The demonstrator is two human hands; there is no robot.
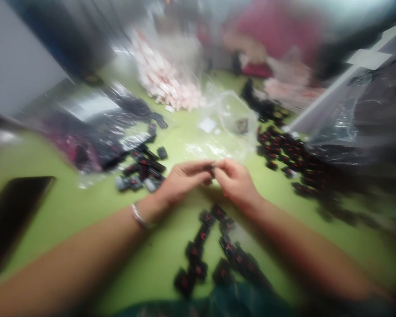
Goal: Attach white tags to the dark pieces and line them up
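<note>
Both hands meet over the middle of the green table, fingertips together around a small dark piece. My left hand, with a silver bracelet at its wrist, pinches it from the left. My right hand closes on it from the right; the fingers cover most of the piece, and blur hides its exact kind. Below the hands, small black parts with red marks lie in two rough rows. Left of my left hand is a heap of black and grey plastic parts.
Many black-and-red parts spread at the right beside a clear plastic bag. White-pink pieces spill from a bag at the back. A dark flat object lies far left. Across the table, another person's hand appears blurred.
</note>
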